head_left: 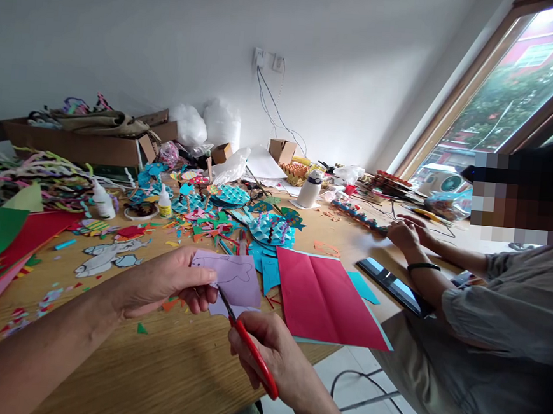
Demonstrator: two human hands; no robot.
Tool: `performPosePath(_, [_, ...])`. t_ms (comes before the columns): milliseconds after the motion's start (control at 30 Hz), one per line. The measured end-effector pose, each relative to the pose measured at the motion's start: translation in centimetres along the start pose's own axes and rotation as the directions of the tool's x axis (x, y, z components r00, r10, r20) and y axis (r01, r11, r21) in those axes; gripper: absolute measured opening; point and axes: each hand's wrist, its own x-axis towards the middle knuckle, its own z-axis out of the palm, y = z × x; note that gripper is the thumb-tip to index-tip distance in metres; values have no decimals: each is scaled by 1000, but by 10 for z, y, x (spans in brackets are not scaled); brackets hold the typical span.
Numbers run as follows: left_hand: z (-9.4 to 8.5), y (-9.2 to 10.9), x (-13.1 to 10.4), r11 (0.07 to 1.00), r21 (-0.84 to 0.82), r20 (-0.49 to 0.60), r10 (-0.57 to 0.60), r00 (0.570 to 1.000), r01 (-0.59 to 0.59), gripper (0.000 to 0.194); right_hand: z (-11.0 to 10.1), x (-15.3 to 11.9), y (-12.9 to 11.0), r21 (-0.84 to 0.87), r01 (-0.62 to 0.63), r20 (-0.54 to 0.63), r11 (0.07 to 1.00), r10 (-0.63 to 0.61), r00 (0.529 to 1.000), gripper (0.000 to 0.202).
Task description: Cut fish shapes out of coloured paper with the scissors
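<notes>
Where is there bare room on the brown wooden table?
The table is mostly bare at its near edge, between the left forearm and the right hand. A smaller patch lies between the creased red paper sheet and the co-worker's hands. Crowded: behind the fish-drawn purple paper, with coloured paper scraps and blue textured pieces.

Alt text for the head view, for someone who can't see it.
The left hand holds purple paper bearing a fish outline; the right hand holds red-handled scissors at its edge. Paper scraps litter the wooden table, and a co-worker sits at right.
</notes>
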Motion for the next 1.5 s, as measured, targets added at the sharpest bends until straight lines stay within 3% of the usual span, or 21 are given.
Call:
performPosePath(400, [1, 5, -3, 996, 74, 10, -54, 999, 53, 19, -2, -2, 1, -111, 46, 29, 993, -43, 999, 33])
performPosePath(1067, [-8, -3, 2, 995, 86, 121, -51, 991, 41, 14, -5, -2, 2, -167, 106, 57, 980, -98, 994, 29])
performPosePath(1233, [-6, -1, 0, 994, 87, 90, -72, 993, 64, 16, -5, -2, 4, -190, 126, 61, 974, -116, 991, 28])
performPosePath(1500, [-6, -2, 0, 997, 50, 54, -69, 996, 66, 17, -4, -2, 8, -60, 60, 57, 996, -57, 997, 23])
